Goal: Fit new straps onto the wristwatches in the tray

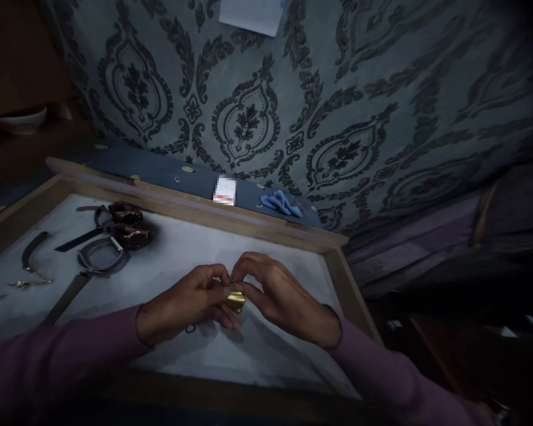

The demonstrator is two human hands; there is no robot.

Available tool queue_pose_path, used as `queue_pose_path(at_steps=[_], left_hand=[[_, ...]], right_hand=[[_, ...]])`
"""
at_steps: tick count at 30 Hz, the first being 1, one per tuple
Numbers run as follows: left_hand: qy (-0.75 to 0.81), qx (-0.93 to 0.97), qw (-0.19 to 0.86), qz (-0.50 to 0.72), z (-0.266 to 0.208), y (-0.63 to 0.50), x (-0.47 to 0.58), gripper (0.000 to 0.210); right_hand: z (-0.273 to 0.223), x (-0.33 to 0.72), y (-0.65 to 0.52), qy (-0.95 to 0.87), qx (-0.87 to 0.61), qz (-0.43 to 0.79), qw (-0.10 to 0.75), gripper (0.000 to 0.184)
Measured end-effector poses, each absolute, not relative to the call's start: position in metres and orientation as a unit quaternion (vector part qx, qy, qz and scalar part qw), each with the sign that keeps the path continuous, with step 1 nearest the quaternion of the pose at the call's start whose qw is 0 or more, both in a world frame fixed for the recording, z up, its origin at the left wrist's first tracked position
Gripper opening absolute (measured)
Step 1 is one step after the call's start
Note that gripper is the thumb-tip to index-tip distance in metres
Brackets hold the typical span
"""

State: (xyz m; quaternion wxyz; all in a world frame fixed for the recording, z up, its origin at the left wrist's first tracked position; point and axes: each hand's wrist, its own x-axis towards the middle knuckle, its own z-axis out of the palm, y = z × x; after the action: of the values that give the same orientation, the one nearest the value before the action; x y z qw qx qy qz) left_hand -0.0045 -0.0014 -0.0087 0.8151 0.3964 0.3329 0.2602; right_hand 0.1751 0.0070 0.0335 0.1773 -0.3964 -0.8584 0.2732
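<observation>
A small shiny gold-coloured metal piece [236, 300], curved and smooth, is held between both hands above the white-bottomed wooden tray [266, 234]. My left hand [193, 302] grips it from the left with thumb and fingers. From the right, the thumb and forefinger of my right hand [279, 293] pinch at its upper edge. What lies between those fingertips is too small and dark to make out. A small dark ring [190, 328] lies below my left hand on the tray's white surface.
At the tray's left lie dark straps [102, 257], copper-brown ornate pieces [133, 235] and a strap with a gold chain [35, 251]. Behind the rim are a white-and-red packet [224, 191] and a crumpled blue cloth [282, 203]. Patterned wallpaper [249, 121] rises beyond.
</observation>
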Motion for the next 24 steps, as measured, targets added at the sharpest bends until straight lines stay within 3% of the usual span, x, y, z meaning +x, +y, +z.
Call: queue_pose_path(at_steps=[24], left_hand=[[0.337,0.397,0.814,0.258,-0.0062,-0.0008,-0.0044,0.036]], right_hand=[[0.0408,0.1740,0.0088,-0.844,-0.408,0.310,0.158,0.020]])
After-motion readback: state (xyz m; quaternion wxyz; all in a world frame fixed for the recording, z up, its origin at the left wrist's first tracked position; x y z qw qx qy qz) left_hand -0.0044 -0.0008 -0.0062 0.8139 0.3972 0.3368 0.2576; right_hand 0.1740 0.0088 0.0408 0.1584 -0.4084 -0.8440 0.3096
